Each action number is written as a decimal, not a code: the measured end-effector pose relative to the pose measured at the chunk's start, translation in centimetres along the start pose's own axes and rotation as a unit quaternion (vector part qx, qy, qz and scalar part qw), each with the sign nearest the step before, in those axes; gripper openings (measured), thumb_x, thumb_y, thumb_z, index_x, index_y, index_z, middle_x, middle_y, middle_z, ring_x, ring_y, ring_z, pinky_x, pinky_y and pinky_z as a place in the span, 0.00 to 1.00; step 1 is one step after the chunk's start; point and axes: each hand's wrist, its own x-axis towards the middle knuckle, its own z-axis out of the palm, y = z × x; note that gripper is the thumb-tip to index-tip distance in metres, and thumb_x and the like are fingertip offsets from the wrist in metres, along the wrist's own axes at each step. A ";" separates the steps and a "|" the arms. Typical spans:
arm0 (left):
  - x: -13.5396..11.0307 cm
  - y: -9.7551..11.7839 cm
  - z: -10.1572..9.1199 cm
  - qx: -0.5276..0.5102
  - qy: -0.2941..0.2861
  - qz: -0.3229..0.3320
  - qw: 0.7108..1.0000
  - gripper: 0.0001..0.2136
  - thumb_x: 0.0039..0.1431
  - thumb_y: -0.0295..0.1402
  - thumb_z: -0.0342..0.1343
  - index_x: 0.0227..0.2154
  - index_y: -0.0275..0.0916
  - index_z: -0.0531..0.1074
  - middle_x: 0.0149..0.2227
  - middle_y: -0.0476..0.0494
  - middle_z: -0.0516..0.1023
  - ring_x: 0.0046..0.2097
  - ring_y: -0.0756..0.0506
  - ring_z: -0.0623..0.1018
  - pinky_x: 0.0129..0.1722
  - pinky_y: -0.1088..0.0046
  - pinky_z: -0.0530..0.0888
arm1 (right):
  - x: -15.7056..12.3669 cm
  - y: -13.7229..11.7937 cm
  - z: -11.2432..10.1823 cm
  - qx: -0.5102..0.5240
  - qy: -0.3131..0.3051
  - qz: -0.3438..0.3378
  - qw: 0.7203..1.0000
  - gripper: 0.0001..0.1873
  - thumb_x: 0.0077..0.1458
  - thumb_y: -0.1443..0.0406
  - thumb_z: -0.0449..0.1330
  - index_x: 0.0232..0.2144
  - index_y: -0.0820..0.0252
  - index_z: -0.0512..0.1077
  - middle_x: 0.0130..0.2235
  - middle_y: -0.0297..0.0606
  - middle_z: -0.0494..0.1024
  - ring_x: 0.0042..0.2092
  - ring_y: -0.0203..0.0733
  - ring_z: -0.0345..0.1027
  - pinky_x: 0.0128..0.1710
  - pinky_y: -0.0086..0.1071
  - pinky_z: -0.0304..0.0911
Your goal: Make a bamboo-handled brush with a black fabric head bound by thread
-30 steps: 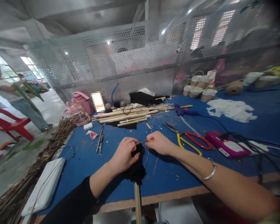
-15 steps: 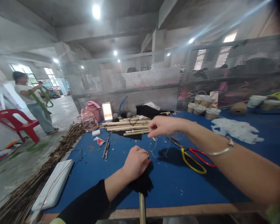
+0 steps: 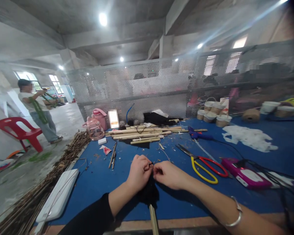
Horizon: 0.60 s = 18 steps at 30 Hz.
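One stick [image 3: 153, 218] crosses the blue table [image 3: 95, 182]'s near edge, black cloth [image 3: 148, 195] around its far part | room between left hand [image 3: 140, 171] and white case [image 3: 57, 195], likewise right hand [image 3: 170, 174] to scissors [image 3: 194, 158] | left fingers curled on cloth | right fingers bent just beside, grip unclear

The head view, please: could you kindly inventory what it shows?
Bundle: one, black, front centre
Stick: one, tan, bottom centre
Scissors: one, red-yellow, right
Glue gun: one, blue, behind scissors
Box: one, magenta, right
Pots: several, brown-white, back right
Twine roll: one, brown, back right
Rods: several, tan, back centre
Bottle, bag: one each, pink, back left
Case: one, white, left
Stalks: many, brown, left
Chair: one, red, left
Person: one, white top, left
Table: one, blue, centre
Left hand, right hand: two, bare, at bundle
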 end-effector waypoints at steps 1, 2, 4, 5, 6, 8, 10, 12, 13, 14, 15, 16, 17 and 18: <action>0.0 0.0 0.0 0.000 -0.002 -0.007 1.000 0.17 0.51 0.22 0.52 0.15 0.37 0.49 0.27 0.47 0.73 0.32 0.49 0.68 0.36 0.69 0.61 | 0.2 0.4 0.7 0.030 0.008 0.015 0.999 0.04 0.43 0.69 0.53 0.19 0.62 0.64 0.20 0.30 0.65 0.23 0.31 0.56 0.22 0.25 0.49; 0.0 0.1 -0.1 0.000 -0.003 -0.012 1.000 0.18 0.51 0.23 0.52 0.15 0.37 0.49 0.27 0.47 0.73 0.32 0.49 0.68 0.36 0.69 0.61 | 0.5 0.8 1.2 0.069 0.005 0.040 0.997 0.03 0.43 0.70 0.52 0.20 0.62 0.63 0.20 0.30 0.66 0.22 0.31 0.56 0.22 0.25 0.49; -0.1 0.1 0.0 -0.002 -0.009 -0.017 1.000 0.18 0.52 0.24 0.52 0.15 0.37 0.49 0.27 0.47 0.73 0.32 0.49 0.69 0.36 0.69 0.61 | 0.8 1.2 1.9 0.162 -0.019 0.103 0.981 0.04 0.42 0.72 0.49 0.23 0.60 0.63 0.21 0.30 0.67 0.20 0.30 0.56 0.19 0.25 0.48; -0.1 0.1 0.0 -0.003 -0.010 -0.018 1.000 0.18 0.52 0.24 0.52 0.15 0.37 0.49 0.28 0.47 0.73 0.33 0.49 0.69 0.36 0.69 0.61 | 0.8 1.3 2.0 0.197 -0.029 0.129 0.971 0.06 0.42 0.72 0.48 0.24 0.60 0.62 0.22 0.30 0.67 0.19 0.30 0.55 0.18 0.25 0.48; -0.1 0.2 0.0 -0.004 -0.011 -0.018 1.000 0.18 0.53 0.24 0.52 0.15 0.37 0.49 0.28 0.46 0.73 0.33 0.49 0.69 0.36 0.69 0.61 | 0.9 1.5 2.0 0.218 -0.034 0.143 0.965 0.07 0.41 0.73 0.47 0.25 0.60 0.63 0.22 0.29 0.67 0.18 0.30 0.54 0.17 0.25 0.47; -0.1 0.2 0.0 -0.005 -0.013 -0.015 1.000 0.18 0.53 0.24 0.52 0.14 0.38 0.49 0.28 0.46 0.73 0.33 0.49 0.69 0.37 0.68 0.61 | 1.0 2.0 1.6 0.211 -0.019 0.129 0.969 0.09 0.40 0.74 0.48 0.26 0.60 0.64 0.21 0.29 0.67 0.18 0.30 0.55 0.18 0.25 0.50; -0.1 0.2 -0.1 -0.004 -0.016 -0.011 1.000 0.18 0.53 0.25 0.52 0.15 0.38 0.49 0.28 0.46 0.73 0.33 0.49 0.69 0.37 0.68 0.61 | 1.6 2.6 0.9 0.175 0.044 0.084 0.980 0.12 0.38 0.75 0.49 0.27 0.61 0.66 0.23 0.31 0.69 0.23 0.32 0.60 0.24 0.26 0.56; 0.0 0.2 -0.1 -0.005 -0.020 -0.008 1.000 0.18 0.53 0.25 0.52 0.15 0.38 0.49 0.28 0.46 0.73 0.33 0.49 0.69 0.38 0.68 0.61 | 2.5 3.0 -0.1 0.158 0.132 0.030 0.978 0.18 0.36 0.77 0.50 0.33 0.62 0.66 0.32 0.38 0.73 0.34 0.37 0.67 0.33 0.29 0.61; 0.0 0.2 -0.1 -0.004 -0.021 -0.007 1.000 0.18 0.53 0.25 0.52 0.15 0.38 0.49 0.28 0.46 0.73 0.34 0.49 0.69 0.38 0.68 0.61 | 3.0 3.1 -0.6 0.170 0.155 0.000 0.973 0.22 0.35 0.78 0.49 0.37 0.62 0.66 0.39 0.41 0.73 0.41 0.39 0.67 0.39 0.31 0.61; 0.0 0.2 -0.1 -0.003 -0.021 -0.006 1.000 0.18 0.53 0.25 0.52 0.15 0.38 0.49 0.29 0.46 0.73 0.34 0.49 0.69 0.38 0.68 0.61 | 3.4 3.2 -1.0 0.194 0.150 -0.028 0.969 0.27 0.34 0.79 0.49 0.42 0.61 0.64 0.45 0.44 0.71 0.48 0.41 0.65 0.44 0.32 0.60; 0.0 0.1 -0.1 -0.001 -0.022 -0.005 1.000 0.18 0.53 0.25 0.52 0.15 0.38 0.49 0.29 0.46 0.73 0.34 0.49 0.69 0.38 0.68 0.61 | 3.8 3.1 -1.3 0.229 0.115 -0.048 0.966 0.32 0.34 0.79 0.50 0.46 0.60 0.62 0.51 0.45 0.67 0.55 0.41 0.60 0.49 0.34 0.57; 0.1 0.1 -0.1 0.002 -0.023 -0.004 1.000 0.18 0.53 0.25 0.52 0.16 0.38 0.49 0.29 0.46 0.73 0.33 0.49 0.68 0.38 0.68 0.61 | 4.0 3.0 -1.4 0.265 0.057 -0.058 0.961 0.37 0.33 0.79 0.51 0.51 0.58 0.59 0.56 0.46 0.63 0.59 0.42 0.55 0.53 0.35 0.54; 0.1 0.1 -0.1 0.004 -0.023 -0.003 1.000 0.18 0.53 0.25 0.52 0.16 0.38 0.48 0.29 0.46 0.73 0.32 0.49 0.68 0.37 0.68 0.61 | 4.1 2.9 -1.3 0.298 -0.006 -0.058 0.953 0.43 0.32 0.79 0.53 0.55 0.57 0.55 0.59 0.47 0.58 0.61 0.43 0.51 0.54 0.36 0.53; 0.1 0.1 -0.1 0.006 -0.025 -0.001 1.000 0.18 0.52 0.25 0.52 0.16 0.38 0.48 0.28 0.46 0.73 0.32 0.49 0.67 0.37 0.68 0.61 | 4.0 2.8 -1.0 0.322 -0.060 -0.047 0.944 0.49 0.32 0.79 0.56 0.58 0.55 0.50 0.61 0.49 0.54 0.62 0.44 0.50 0.55 0.37 0.52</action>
